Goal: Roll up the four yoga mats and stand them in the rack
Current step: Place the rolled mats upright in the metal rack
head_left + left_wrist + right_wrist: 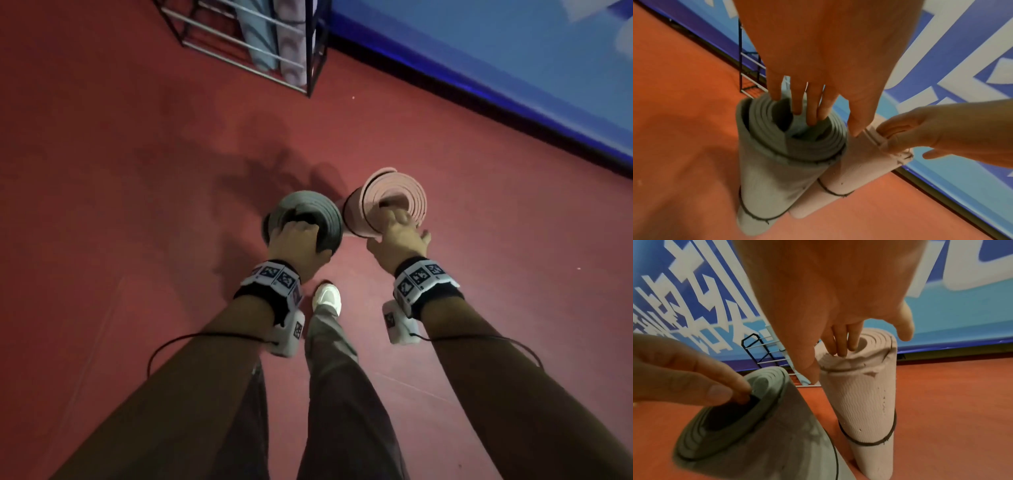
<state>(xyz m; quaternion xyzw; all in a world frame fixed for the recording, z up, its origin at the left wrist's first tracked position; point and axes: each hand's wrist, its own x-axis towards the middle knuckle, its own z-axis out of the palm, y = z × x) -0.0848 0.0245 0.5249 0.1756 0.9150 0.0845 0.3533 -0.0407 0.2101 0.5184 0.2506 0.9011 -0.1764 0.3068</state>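
Left hand [295, 240] grips rolled grey foam yoga mat [322, 214] by top rim, fingers hooked inside; right hand [399, 236] likewise grips rolled pink foam yoga mat [407, 192]. Both upright.

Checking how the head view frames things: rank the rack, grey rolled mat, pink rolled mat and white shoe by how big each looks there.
1. Rack, cut off by the frame's top edge.
2. Pink rolled mat and grey rolled mat: both seen end-on and look alike, so no ranking.
3. White shoe, clearly smallest.
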